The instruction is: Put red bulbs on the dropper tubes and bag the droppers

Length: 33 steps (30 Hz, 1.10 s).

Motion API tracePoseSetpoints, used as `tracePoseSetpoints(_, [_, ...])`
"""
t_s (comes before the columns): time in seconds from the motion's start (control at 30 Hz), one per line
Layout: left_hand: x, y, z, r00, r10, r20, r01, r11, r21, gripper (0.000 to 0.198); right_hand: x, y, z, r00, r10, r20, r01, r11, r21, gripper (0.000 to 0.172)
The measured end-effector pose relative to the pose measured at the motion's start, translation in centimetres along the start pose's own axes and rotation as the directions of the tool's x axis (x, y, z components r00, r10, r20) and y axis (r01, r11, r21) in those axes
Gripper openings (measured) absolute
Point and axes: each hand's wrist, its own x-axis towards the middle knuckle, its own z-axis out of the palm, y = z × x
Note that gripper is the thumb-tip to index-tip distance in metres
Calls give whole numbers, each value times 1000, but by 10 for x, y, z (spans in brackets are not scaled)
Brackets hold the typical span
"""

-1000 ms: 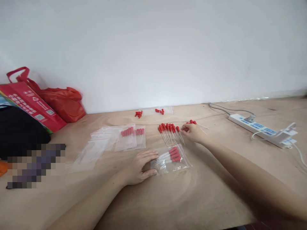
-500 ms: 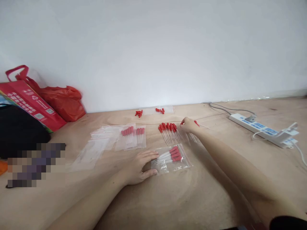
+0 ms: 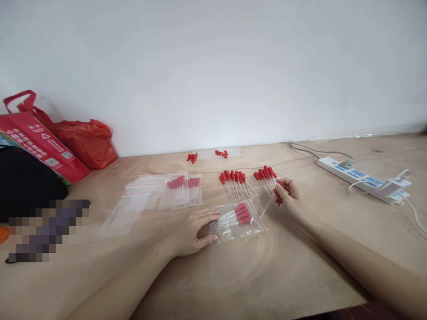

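Note:
My left hand (image 3: pixel 200 231) lies with fingers spread on the left end of a clear plastic bag (image 3: pixel 230 233) that has several red-capped droppers (image 3: pixel 244 213) in it, caps to the right. Fingers pinched, my right hand (image 3: pixel 285 193) holds a thin clear dropper (image 3: pixel 267 205) whose tip points down and left beside the bag's right edge. Just beyond my right hand is a fanned group of red-bulbed droppers (image 3: pixel 265 173). Another such group (image 3: pixel 233 178) lies behind the bag. Two filled bags (image 3: pixel 180 191) are left of it.
Flat clear bags (image 3: pixel 128 209) lie at the left. Small red bulbs (image 3: pixel 192 158) and a bag with more bulbs (image 3: pixel 233 152) are near the wall. A white power strip (image 3: pixel 360 178) with cables is on the right; red bags (image 3: pixel 83 142) and a black item (image 3: pixel 26 182) stand left.
My right hand has moved from the dropper groups toward me and slightly right, now with a dropper in its fingers. The right-hand group is uncovered. My left hand stays on the bag.

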Motion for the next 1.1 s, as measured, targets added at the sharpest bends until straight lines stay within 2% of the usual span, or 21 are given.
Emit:
tracePoseSetpoints(0.17, [0,-1,0,1000,-8,3,8,1000,6,44,-7,0,6,998,64,-4,-63,993,97,40])
tracePoseSetpoints(0.27, [0,-2,1,1000,-2,-1,2,1000,-8,44,-16,-3,7,989,143,30,-146,975,164,40])
tracePoseSetpoints(0.53, [0,0,0,1000,2,-16,-2,1000,-17,44,-35,-17,2,911,371,180,-407,880,244,31])
tracePoseSetpoints(0.77, [0,0,0,1000,-7,1,7,1000,7,44,-36,-21,1,896,412,165,-443,836,323,26])
tracePoseSetpoints(0.83, [0,0,0,1000,-2,3,2,1000,9,44,-40,-23,1,888,422,181,-459,831,315,27])
tracePoseSetpoints(0.93, [0,1,0,1000,1,3,-1,1000,7,44,-47,-26,0,853,447,269,-509,825,244,29])
tracePoseSetpoints(1.0, [0,1,-1,1000,-1,0,1,1000,6,44,-51,-26,-1,826,450,339,-521,838,159,29])
tracePoseSetpoints(1.1, [0,2,0,1000,-11,3,11,1000,8,43,-52,-24,1,809,440,390,-475,880,-6,29])
